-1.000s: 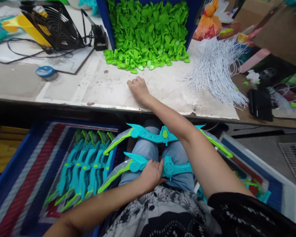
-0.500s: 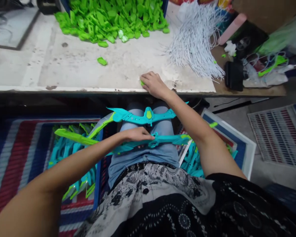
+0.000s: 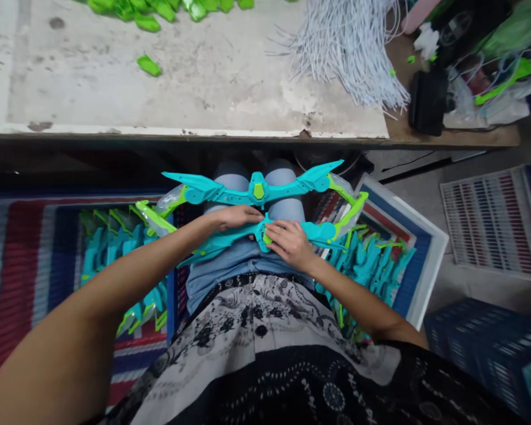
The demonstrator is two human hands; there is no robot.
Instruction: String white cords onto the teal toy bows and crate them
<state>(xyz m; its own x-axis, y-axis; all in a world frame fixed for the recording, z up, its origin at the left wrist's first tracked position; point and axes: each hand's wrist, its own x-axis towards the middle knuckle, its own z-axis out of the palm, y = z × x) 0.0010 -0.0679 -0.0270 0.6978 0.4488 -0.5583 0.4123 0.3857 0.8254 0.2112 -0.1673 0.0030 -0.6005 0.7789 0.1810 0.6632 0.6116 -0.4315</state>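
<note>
Two teal toy bows with lime-green ends lie across my lap. My left hand [image 3: 240,217] is closed around the middle of the nearer toy bow [image 3: 315,230]. At that bow's centre, my right hand [image 3: 292,243] has its fingertips on a small green plastic piece [image 3: 268,236], which they partly hide. Whether the piece is seated in the bow I cannot tell. Just beyond, the other toy bow [image 3: 230,193] rests over my knees, with a green piece [image 3: 258,190] in its centre.
Ahead stands a worktable [image 3: 92,100] with a heap of green pieces [image 3: 159,7], one loose green piece [image 3: 149,65] and a bundle of white cords [image 3: 345,53]. Toy bows fill a crate [image 3: 429,277] on my right and a blue-edged crate [image 3: 171,307] on my left.
My right hand has come back from the table edge to the nearer bow's centre, bringing the small green piece. My left hand stays on the bow. The view has tilted down.
</note>
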